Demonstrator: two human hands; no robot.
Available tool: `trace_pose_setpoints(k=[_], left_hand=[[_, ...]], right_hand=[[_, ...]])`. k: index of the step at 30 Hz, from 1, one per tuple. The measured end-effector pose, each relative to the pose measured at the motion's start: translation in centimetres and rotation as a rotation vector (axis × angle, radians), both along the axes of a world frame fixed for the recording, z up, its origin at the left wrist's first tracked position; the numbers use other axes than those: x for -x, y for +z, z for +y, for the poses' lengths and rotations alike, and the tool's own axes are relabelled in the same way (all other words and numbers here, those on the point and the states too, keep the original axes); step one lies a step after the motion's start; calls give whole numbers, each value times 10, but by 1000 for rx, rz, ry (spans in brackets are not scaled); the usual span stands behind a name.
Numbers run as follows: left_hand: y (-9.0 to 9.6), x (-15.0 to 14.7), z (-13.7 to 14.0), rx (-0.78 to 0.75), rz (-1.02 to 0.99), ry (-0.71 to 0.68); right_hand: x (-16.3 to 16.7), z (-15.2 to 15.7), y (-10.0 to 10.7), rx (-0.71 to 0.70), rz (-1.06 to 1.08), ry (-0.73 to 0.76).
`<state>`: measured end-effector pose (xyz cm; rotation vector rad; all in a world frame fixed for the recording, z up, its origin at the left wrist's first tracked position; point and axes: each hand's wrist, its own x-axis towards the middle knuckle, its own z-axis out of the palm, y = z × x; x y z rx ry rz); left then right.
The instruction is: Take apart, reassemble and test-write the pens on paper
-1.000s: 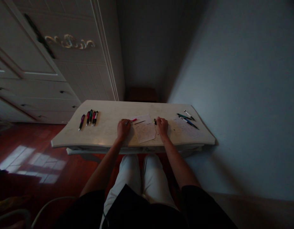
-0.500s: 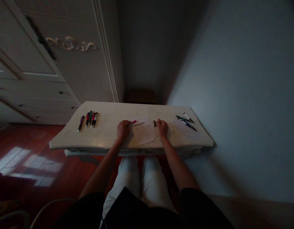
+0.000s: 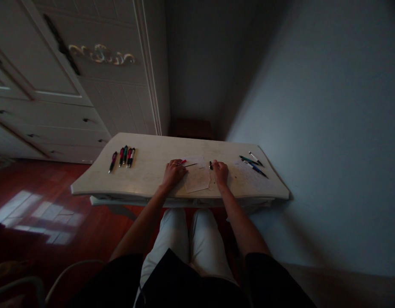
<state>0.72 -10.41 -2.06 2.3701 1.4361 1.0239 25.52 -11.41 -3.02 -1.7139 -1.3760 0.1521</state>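
Note:
My left hand [image 3: 174, 173] rests on the left edge of a paper sheet [image 3: 197, 182], its fingers stretched out to the right. Just beyond those fingers lies a pinkish-red pen part [image 3: 182, 162]. A thin dark pen refill [image 3: 191, 165] lies on the paper, its left end close to my fingertips. My right hand [image 3: 220, 172] is closed on the table right of the paper; whatever its curled fingers hold is hidden. Beside its fingertips is a short dark pen piece [image 3: 210, 165]; whether they touch I cannot tell.
Several pens [image 3: 125, 157] lie in a group at the left of the white table [image 3: 155, 154]. More pens [image 3: 254, 167] lie at the right, by a second marked sheet [image 3: 257, 182]. A wall [image 3: 328, 141] borders the right side; a white cabinet [image 3: 120, 102] stands behind left.
My left hand has shifted right and flattened over the paper's edge, nearer the refill. My right hand stays almost in place, with its fingertips closer to the dark pen piece. The view moved slightly.

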Motion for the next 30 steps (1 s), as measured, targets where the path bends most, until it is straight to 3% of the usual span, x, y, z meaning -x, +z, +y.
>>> trace_pose_setpoints(k=[6,12,18,23,27,30], left_hand=[[0,0,0,34,-31,33],[0,4,3,-29,-307,144],[1,7,5,63,-546,275],[4,7,2,99,-646,263],[5,7,2,115,-714,257],[5,7,2,120,-731,248]], right_hand=[[1,-1,2,-3,-21,7],[3,-1,2,-74,-125,40],[22,2,10,-136,-283,271],[56,15,32,35,-541,559],[76,31,51,204,-814,666],[82,38,61,239,-951,730]])
